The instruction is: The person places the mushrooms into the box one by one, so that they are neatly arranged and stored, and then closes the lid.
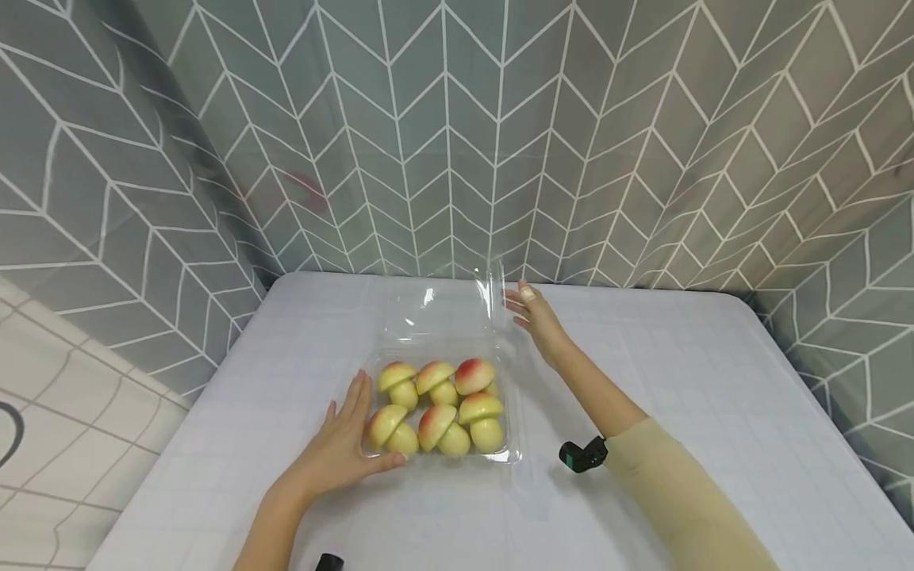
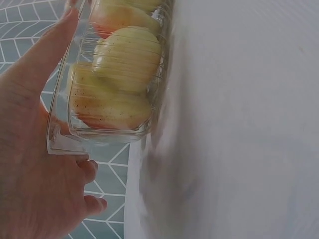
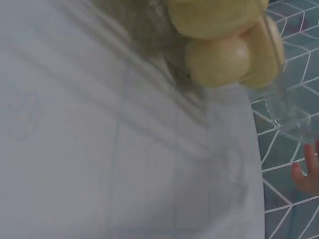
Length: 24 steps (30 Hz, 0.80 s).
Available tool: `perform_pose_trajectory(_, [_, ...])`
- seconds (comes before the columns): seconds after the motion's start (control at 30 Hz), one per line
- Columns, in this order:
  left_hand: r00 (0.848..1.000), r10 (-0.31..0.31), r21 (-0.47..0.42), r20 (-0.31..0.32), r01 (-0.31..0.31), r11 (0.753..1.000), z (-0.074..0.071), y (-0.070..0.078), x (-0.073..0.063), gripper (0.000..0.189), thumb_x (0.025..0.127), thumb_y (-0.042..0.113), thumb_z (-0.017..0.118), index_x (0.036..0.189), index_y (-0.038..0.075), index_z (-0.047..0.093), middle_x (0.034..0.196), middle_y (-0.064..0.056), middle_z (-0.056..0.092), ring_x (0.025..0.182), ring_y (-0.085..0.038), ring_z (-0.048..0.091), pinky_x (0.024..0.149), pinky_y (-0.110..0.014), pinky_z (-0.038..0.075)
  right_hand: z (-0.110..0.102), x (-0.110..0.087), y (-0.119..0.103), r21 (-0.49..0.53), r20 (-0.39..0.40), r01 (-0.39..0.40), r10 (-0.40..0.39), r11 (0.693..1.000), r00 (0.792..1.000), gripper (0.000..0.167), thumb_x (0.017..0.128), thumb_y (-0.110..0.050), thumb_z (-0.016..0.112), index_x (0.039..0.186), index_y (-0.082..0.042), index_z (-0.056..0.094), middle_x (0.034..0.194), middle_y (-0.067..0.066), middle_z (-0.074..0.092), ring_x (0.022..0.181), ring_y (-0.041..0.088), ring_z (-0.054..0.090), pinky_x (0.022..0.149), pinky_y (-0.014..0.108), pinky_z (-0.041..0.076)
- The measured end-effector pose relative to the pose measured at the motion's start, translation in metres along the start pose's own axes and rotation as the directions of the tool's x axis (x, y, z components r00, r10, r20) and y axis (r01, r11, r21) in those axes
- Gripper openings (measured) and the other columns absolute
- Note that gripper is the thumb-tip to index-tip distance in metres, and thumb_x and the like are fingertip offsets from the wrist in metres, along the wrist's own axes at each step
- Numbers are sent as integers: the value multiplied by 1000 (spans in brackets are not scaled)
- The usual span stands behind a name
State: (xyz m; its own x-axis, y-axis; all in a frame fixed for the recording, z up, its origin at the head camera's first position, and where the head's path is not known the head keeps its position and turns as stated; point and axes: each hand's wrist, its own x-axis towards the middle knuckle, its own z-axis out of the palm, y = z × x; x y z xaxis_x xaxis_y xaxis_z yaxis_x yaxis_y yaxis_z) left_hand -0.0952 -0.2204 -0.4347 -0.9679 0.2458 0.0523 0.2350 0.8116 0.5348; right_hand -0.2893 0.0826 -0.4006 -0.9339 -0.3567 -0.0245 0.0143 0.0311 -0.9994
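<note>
A clear plastic clamshell box [image 1: 514, 455] lies on the table with its lid [image 1: 437, 311] tilted up at the back. Inside sit several mushroom-shaped pieces [image 1: 435, 426], yellow with red blush, in two rows. My left hand [image 1: 341, 446] rests against the box's left side, fingers extended and thumb along the front rim; the left wrist view shows the hand [image 2: 37, 159] spread about the box corner. At the lid's right edge is my right hand [image 1: 539, 323], its fingers extended toward the plastic. In the right wrist view the fingertips [image 3: 310, 160] appear just below the lid [image 3: 294, 122].
A white cloth covers the table [image 1: 643, 341]. Grey curtains [image 1: 471, 143] with white chevron lines hang behind it and at both sides. A small black device [image 1: 584, 455] is at the right forearm, and another [image 1: 329, 562] shows at the bottom edge.
</note>
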Motion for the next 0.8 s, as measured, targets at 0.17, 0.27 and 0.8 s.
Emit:
perform_pose_trajectory(0.17, [1000,5,15,-8,-5,1000,0,-1,2,124,75,64,70,150,-9,4,158,-26,1,145,-40,4,107,-69,8,-2,-24,-10,39,-49,150,-148,988,988,68,104,-50,23,148,2,27,127,16,52,126,31,43,111,47,25])
perform_pose_trajectory(0.27, [1000,-3,12,-2,3,1000,1,-2,1,124,75,63,71,150,-8,3,157,-26,0,145,-40,3,107,-69,7,-3,-43,-12,-100,-23,223,-226,970,974,67,104,-50,23,134,4,47,117,13,58,117,26,50,105,47,32])
perform_pose_trajectory(0.8, [1000,-14,-170,7,15,985,-8,-13,-12,126,74,66,64,148,-12,-1,151,-38,3,137,-55,10,106,-68,13,1,-114,14,-499,199,459,-418,735,886,12,99,-12,51,107,-7,60,118,1,55,114,19,50,88,42,42])
